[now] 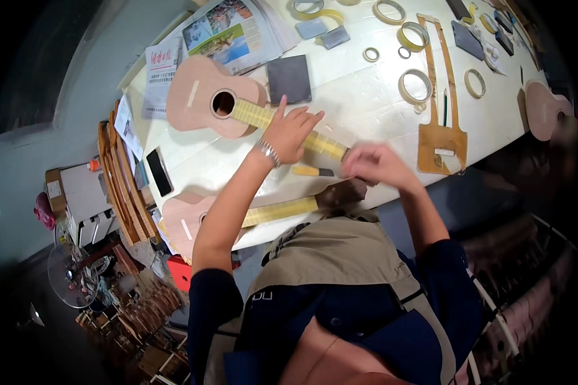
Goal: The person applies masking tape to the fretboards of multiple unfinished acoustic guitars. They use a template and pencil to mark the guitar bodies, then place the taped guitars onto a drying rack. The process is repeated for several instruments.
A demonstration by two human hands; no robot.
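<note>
Two hands worked one ukulele on the white table — your left hand lay open-fingered, steadying its taped neck, right hand blurred, grip unreadable — press flat, pull slowly.

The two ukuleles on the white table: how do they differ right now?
The far ukulele lies fully on the table with its sound hole in view; the left hand rests on its taped neck. The near ukulele overhangs the table's edge, its sound hole hidden by the forearm, untouched. Both have pale bodies and yellow tape along the fingerboard.
</note>
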